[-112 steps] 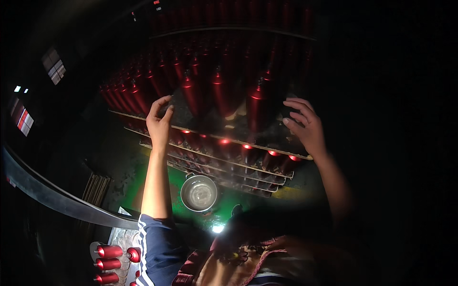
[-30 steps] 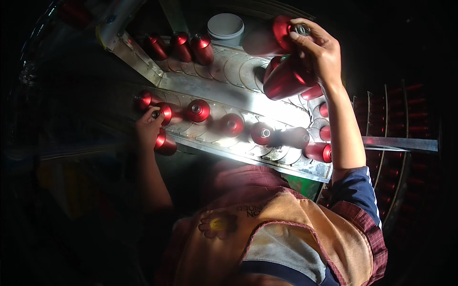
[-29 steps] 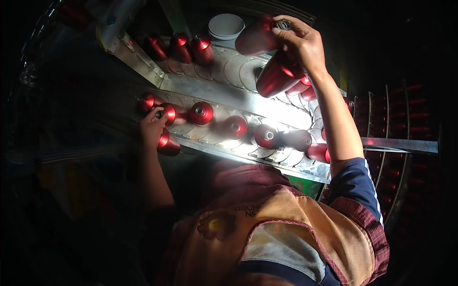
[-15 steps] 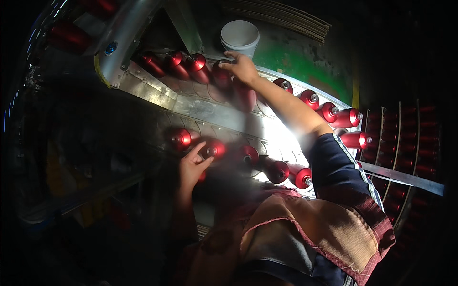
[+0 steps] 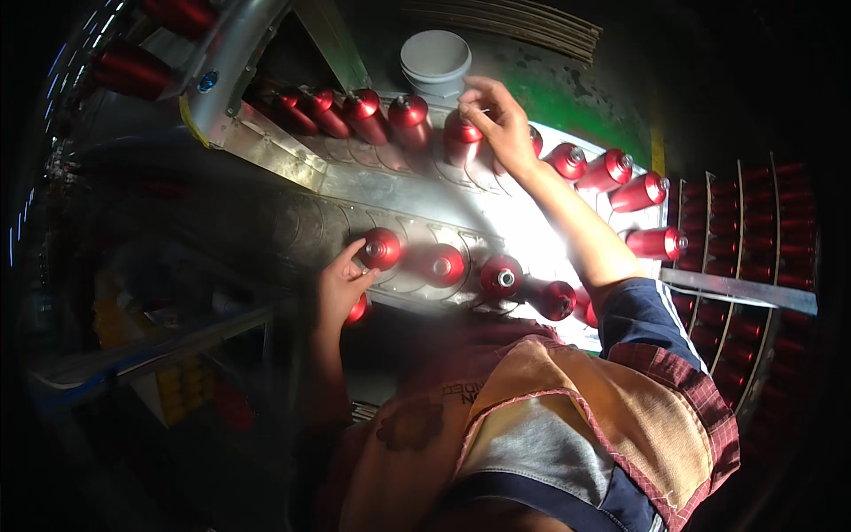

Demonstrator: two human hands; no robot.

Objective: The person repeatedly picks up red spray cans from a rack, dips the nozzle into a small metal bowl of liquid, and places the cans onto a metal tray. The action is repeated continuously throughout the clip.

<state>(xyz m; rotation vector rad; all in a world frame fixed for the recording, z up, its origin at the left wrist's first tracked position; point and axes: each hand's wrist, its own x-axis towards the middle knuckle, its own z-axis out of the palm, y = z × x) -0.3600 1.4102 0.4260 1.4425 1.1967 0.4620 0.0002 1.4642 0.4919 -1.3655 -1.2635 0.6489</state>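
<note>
Red metallic bottles stand in two rows on a metal conveyor [image 5: 390, 191]. My left hand [image 5: 337, 288] is at the left end of the near row. Its thumb and forefinger curve round the side of a red bottle [image 5: 382, 249]. Over the far row, my right hand [image 5: 505, 129] hovers at the top of another red bottle [image 5: 463, 142]. The fingers of this hand are bent, with the thumb apart from them near the bottle's neck. Another red bottle [image 5: 357, 309] shows partly beside my left wrist.
Beyond the far row is a white bucket [image 5: 435, 60]. A metal bar [image 5: 740, 291] juts out at the right, by racks of red bottles [image 5: 749, 239]. A metal housing [image 5: 226, 80] rises at the left. Flat brown boards [image 5: 523, 22] are stacked at the back.
My right hand has moved right along the far row, from one bottle to another. My left hand has shifted slightly left and up. The whole view has tilted a little.
</note>
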